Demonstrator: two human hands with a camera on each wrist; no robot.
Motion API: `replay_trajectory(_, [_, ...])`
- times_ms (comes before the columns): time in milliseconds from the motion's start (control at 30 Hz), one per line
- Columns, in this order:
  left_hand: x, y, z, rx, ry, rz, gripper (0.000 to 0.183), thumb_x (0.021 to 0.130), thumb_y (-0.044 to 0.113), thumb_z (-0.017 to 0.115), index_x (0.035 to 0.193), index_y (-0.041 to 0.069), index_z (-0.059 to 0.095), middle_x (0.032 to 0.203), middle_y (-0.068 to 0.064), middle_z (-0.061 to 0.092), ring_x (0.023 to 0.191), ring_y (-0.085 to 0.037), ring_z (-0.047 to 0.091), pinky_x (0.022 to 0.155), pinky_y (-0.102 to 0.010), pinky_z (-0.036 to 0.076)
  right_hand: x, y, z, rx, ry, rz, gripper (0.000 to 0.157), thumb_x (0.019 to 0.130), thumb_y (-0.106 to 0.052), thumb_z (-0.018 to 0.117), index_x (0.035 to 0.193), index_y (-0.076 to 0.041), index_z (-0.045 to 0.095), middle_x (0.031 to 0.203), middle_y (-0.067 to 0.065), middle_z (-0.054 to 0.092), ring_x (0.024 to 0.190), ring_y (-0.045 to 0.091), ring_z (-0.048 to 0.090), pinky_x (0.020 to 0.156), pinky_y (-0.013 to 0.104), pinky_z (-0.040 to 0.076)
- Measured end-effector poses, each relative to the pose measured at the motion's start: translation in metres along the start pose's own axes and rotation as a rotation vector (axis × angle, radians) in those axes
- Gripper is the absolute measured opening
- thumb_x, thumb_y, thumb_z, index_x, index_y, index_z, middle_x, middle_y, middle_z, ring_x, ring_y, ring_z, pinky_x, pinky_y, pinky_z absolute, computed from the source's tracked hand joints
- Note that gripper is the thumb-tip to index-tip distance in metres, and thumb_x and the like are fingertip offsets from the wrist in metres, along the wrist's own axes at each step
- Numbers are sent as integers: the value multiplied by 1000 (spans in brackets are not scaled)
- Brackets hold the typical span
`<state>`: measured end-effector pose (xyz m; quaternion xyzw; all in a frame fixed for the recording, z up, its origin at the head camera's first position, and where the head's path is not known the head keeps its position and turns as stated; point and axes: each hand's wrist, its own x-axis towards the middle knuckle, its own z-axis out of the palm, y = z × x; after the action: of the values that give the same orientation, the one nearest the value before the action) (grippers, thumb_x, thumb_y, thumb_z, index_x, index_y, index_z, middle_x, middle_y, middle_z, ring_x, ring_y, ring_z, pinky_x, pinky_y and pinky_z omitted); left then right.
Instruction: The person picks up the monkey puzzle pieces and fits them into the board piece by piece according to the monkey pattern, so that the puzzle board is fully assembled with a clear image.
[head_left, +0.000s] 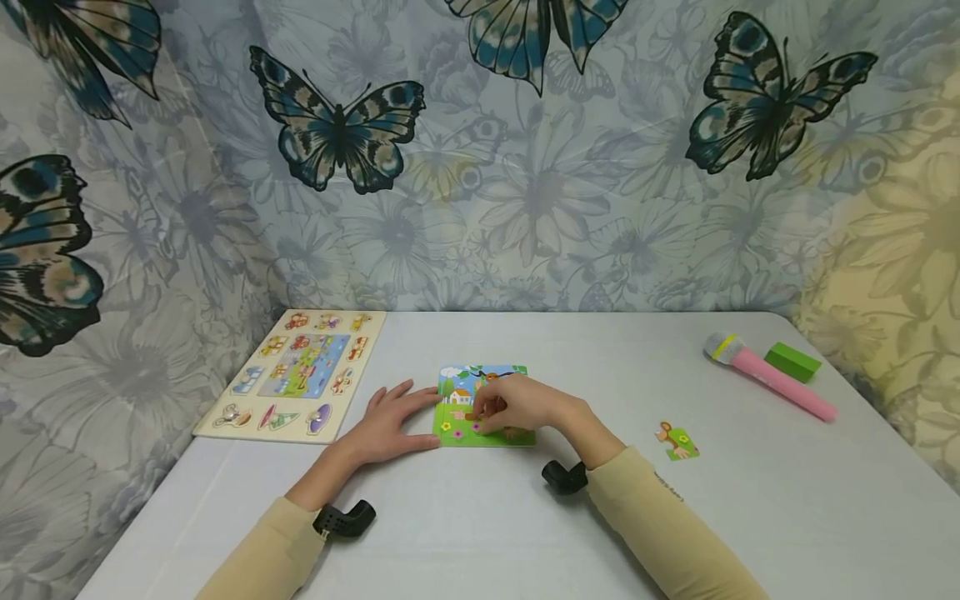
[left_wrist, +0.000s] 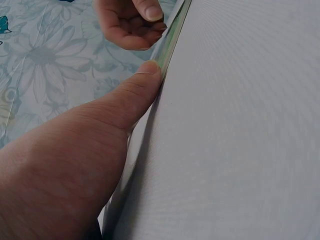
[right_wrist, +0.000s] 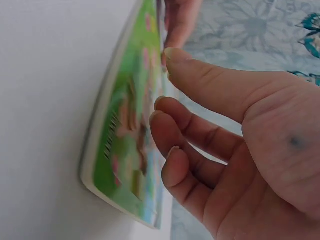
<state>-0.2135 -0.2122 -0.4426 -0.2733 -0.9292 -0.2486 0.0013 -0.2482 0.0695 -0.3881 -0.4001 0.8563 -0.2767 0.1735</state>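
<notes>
A small picture puzzle board (head_left: pixel 457 404), with a house, grass and flowers, lies on the white table in the head view. My left hand (head_left: pixel 390 425) rests flat at its left side, fingers spread, and the thumb (left_wrist: pixel 142 82) touches the board's edge in the left wrist view. Over the board's right part bends my right hand (head_left: pixel 528 404), its fingertips low above the picture. In the right wrist view its fingers (right_wrist: pixel 170 132) curl beside the board; no piece shows between them, and the index finger is mostly hidden behind the thumb.
A loose green puzzle piece (head_left: pixel 678 442) with a brown animal lies right of the right forearm. Farther right are a pink toy microphone (head_left: pixel 780 381) and a green block (head_left: pixel 792 362). A larger cream picture board (head_left: pixel 247 400) lies at the back left. Butterfly-patterned cloth (head_left: pixel 540 208) hangs behind the table.
</notes>
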Motion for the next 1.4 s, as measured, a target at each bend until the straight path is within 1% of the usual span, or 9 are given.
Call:
replay_trajectory(200, [-1, -2, 0, -6, 7, -4, 66, 90, 49, 73, 145, 17, 57, 155, -3, 46, 148, -41, 23, 112, -70, 6, -8, 1, -12, 9, 28, -11, 11, 95, -15, 73, 106, -10, 71, 88, -6, 63, 80, 13, 59, 73, 30, 50])
replay_trajectory(400, [-1, -1, -1, 7, -4, -1, 68, 90, 50, 73, 146, 16, 56, 155, -3, 45, 148, -41, 22, 112, -70, 6, -23, 7, -27, 20, 73, 20, 17, 95, -16, 73, 111, -10, 71, 91, -5, 63, 88, 15, 62, 74, 34, 50])
replay_trajectory(633, [0, 0, -3, 5, 3, -5, 69, 89, 50, 74, 146, 16, 56, 155, -3, 46, 148, -42, 22, 112, -70, 5, -54, 21, -43, 8, 116, 89, 24, 94, -16, 73, 115, -6, 69, 102, 0, 66, 94, 18, 61, 79, 36, 51])
replay_trajectory(800, [-1, -2, 0, 4, -6, -13, 68, 89, 51, 73, 146, 16, 56, 155, -2, 45, 148, -41, 22, 112, -70, 6, -77, 33, -49, -12, 140, 123, 26, 94, -17, 73, 117, -6, 68, 100, -3, 63, 95, 18, 62, 80, 37, 51])
replay_trajectory(933, [-1, -1, 1, 1, -1, -8, 68, 90, 51, 73, 146, 17, 56, 155, -2, 45, 149, -41, 22, 113, -69, 5, -97, 42, -55, -31, 181, 124, 27, 94, -18, 74, 118, -7, 67, 99, -2, 62, 94, 18, 61, 80, 37, 52])
replay_trajectory(1000, [-1, -1, 1, 1, 1, -7, 68, 90, 51, 73, 146, 17, 56, 155, -2, 45, 149, -41, 22, 113, -69, 5, -106, 47, -58, -38, 200, 122, 29, 94, -18, 74, 119, -6, 67, 99, 0, 62, 96, 20, 61, 80, 37, 52])
replay_trajectory(1167, [-1, -1, 1, 3, 0, -8, 68, 90, 51, 73, 146, 17, 56, 155, -3, 45, 149, -41, 22, 113, -69, 5, -130, 60, -63, -67, 242, 128, 36, 92, -21, 77, 121, -3, 65, 106, 7, 63, 101, 30, 59, 80, 37, 53])
replay_trajectory(1267, [0, 0, 1, 7, -1, -11, 68, 90, 51, 73, 146, 17, 56, 155, -2, 45, 149, -40, 22, 113, -69, 6, -144, 66, -65, -75, 261, 152, 39, 91, -23, 78, 122, -3, 65, 111, 8, 63, 105, 33, 57, 82, 41, 53])
replay_trajectory(1400, [0, 0, 1, 7, -1, -12, 69, 90, 52, 73, 147, 17, 55, 155, -2, 45, 149, -41, 22, 113, -69, 6, -159, 74, -66, -65, 261, 183, 41, 92, -26, 77, 124, -3, 64, 115, 11, 62, 108, 36, 56, 87, 49, 51])
